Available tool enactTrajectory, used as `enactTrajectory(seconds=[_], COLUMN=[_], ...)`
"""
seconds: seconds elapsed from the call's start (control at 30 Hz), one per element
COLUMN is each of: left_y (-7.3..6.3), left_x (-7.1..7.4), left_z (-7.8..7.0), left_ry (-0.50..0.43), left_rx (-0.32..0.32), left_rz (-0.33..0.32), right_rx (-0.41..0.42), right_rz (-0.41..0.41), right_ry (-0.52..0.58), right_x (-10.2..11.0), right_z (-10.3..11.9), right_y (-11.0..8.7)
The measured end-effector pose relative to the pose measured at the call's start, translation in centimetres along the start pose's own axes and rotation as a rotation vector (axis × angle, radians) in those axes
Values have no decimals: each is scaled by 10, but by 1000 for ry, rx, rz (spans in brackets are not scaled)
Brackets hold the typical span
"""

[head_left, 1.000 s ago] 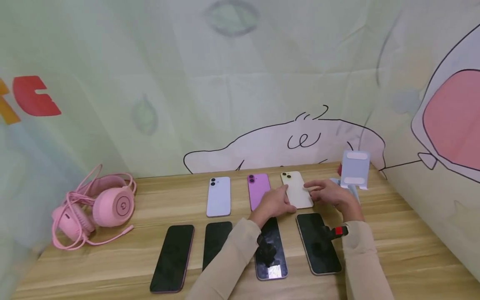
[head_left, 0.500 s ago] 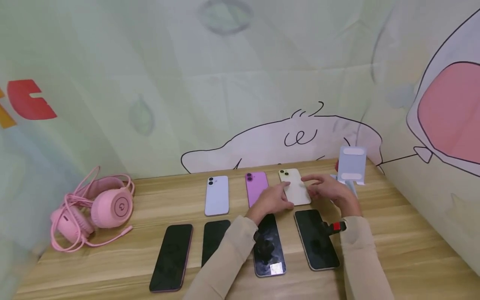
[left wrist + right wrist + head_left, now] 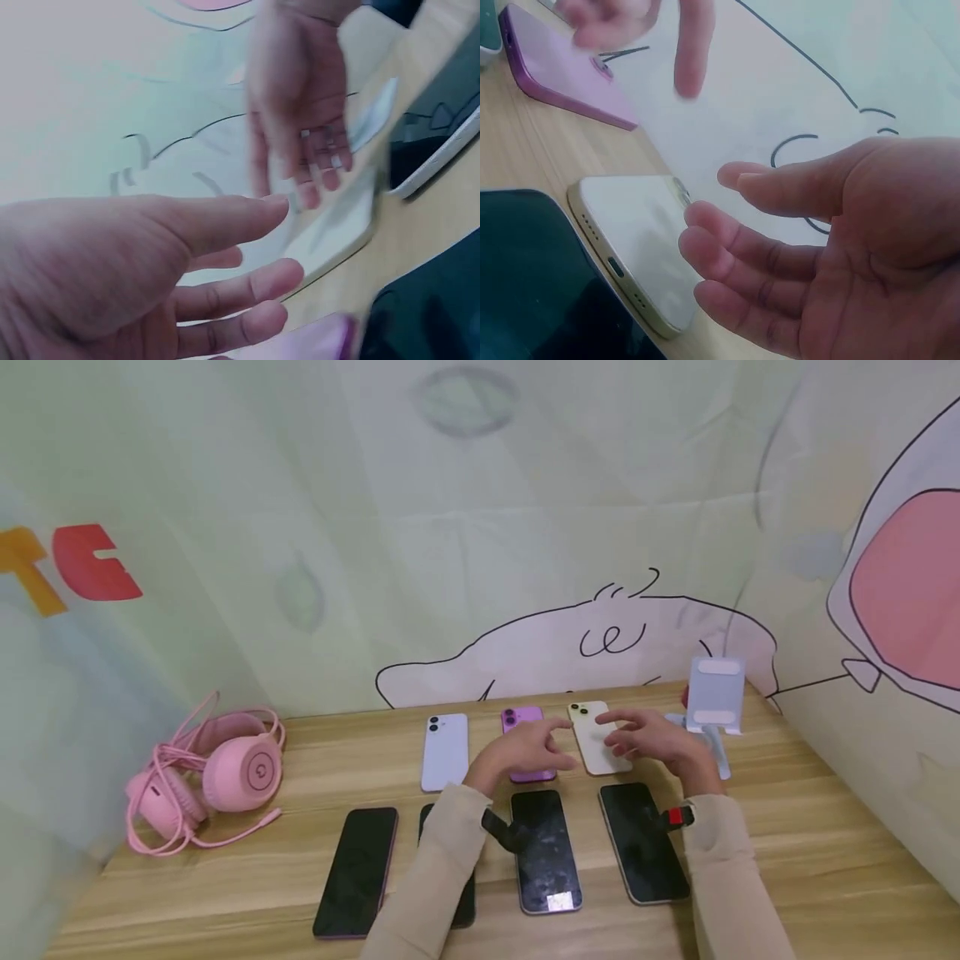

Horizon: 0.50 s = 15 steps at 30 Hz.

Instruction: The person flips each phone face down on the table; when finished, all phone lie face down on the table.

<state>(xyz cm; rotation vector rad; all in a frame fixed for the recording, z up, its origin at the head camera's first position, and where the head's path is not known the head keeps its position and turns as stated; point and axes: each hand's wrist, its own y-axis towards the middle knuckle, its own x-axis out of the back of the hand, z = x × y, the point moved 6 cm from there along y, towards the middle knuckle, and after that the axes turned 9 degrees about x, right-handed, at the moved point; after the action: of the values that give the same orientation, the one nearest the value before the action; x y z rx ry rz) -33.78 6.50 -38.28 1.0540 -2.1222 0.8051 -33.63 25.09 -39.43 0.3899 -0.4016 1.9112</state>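
Note:
A pale yellow phone point(image 3: 597, 745) lies back-up in the far row, its cameras at the upper left. My right hand point(image 3: 654, 740) hovers over its right edge with loose fingers, and the right wrist view shows a gap between the fingertips and the phone point(image 3: 634, 240). Above the purple phone point(image 3: 531, 773) is my left hand point(image 3: 522, 750), fingers pointing right and holding nothing; it partly covers that phone. Left of these lies a light blue phone point(image 3: 445, 752). Nearer me, a dark-screened phone point(image 3: 643, 843) and another dark phone point(image 3: 547, 852) lie screen-up.
Pink headphones point(image 3: 243, 772) with a looped cable lie at the left. A light blue phone stand point(image 3: 716, 693) is at the back right, near the curtain. Two more dark phones are in the near row, one a black phone point(image 3: 356, 872), the other partly under my left sleeve point(image 3: 431, 877).
My left hand has let go of the pale yellow phone's left edge and moved left over the purple phone. The right hand has lifted slightly off its right edge. The phones have kept their places.

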Motion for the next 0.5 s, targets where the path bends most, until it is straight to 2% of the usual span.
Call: enactTrajectory(seconds=[0.13,0.3,0.5], left_y=[-13,-29,-50], left_x=[11,17,28], left_z=[8,20,46], left_ry=[-6,5,-16], left_rx=[-8,-25,40], left_rz=[-3,14,-45], right_rx=[14,29,53], right_rz=[-1,-5,-26], right_ry=[-32,-72,-73], right_x=[-10,-27,-52], right_z=[6,14,29], right_y=[1,6,11])
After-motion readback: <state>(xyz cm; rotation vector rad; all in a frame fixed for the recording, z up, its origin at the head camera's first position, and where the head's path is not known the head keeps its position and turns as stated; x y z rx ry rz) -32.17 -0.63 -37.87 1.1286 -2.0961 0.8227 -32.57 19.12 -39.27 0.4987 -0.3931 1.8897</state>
